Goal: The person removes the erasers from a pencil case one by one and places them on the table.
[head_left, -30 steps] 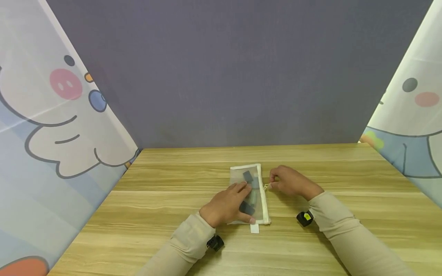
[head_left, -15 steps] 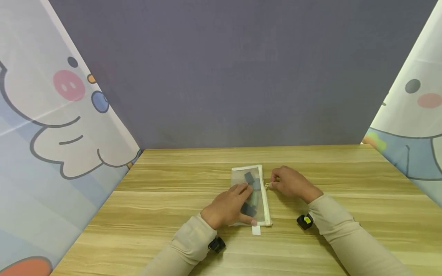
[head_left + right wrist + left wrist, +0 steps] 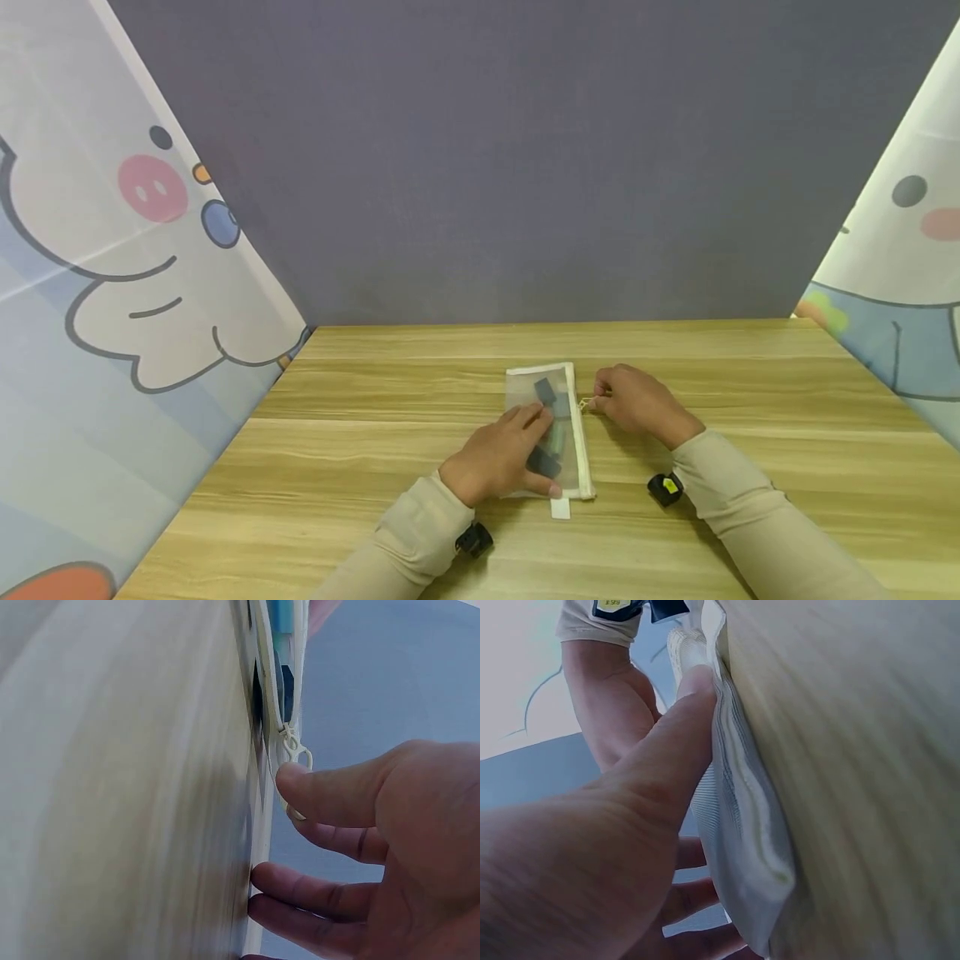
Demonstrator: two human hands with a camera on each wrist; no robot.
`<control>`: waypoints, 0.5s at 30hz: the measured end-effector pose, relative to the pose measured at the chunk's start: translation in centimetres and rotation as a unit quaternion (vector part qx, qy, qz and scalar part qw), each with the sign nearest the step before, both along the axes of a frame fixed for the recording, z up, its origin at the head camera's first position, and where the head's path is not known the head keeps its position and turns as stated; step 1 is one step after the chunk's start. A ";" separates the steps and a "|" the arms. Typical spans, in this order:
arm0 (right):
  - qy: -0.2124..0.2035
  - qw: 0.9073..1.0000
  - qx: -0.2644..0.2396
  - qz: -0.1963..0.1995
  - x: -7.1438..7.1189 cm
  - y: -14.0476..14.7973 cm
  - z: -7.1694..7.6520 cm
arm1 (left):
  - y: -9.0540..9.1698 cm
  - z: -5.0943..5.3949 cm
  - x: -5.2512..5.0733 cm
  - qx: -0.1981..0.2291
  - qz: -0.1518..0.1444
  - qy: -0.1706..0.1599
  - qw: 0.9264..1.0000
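Note:
A mesh zipper pouch (image 3: pixel 567 481) with white edging lies flat on the wooden table, with dark blocks and a pale green item showing through it. On top of it rests my left hand (image 3: pixel 498 454), fingers spread over the mesh and thumb on the near edge. My right hand (image 3: pixel 637 400) pinches the cream zipper pull (image 3: pixel 301 756) between thumb and index finger, at the pouch's right side. Beside the slider, in the right wrist view, the zipper gapes and a blue item (image 3: pixel 282 616) shows inside. The left wrist view has my left thumb touching the pouch's white edge (image 3: pixel 750 847).
A small white tag (image 3: pixel 560 509) sticks out from the pouch's near edge. The wooden tabletop (image 3: pixel 360 433) ends at a grey panel (image 3: pixel 540 167) at the back. Cartoon-printed curtains (image 3: pixel 112 317) hang at both sides.
The pouch and left hand have shifted slightly toward me in the head view. The zipper pull sits a little nearer the pouch's far end, still pinched by the right hand.

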State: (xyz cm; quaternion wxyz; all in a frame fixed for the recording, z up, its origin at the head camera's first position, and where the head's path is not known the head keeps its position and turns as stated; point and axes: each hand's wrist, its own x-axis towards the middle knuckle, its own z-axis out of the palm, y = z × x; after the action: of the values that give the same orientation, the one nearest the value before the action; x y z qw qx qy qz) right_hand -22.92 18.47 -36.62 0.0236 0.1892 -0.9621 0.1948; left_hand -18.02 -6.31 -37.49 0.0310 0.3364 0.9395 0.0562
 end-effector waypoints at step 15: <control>0.008 0.999 0.001 -0.038 -0.4 -0.2 -0.1 | -0.1 0.2 0.0 -0.007 -0.006 -0.003 1.000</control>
State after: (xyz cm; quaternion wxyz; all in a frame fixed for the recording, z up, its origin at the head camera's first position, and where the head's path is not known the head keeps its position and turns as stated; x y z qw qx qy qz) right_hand -23.34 18.25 -36.72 0.0384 0.1541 -0.9687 0.1910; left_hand -17.97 -6.37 -37.26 0.0361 0.3417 0.9378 0.0504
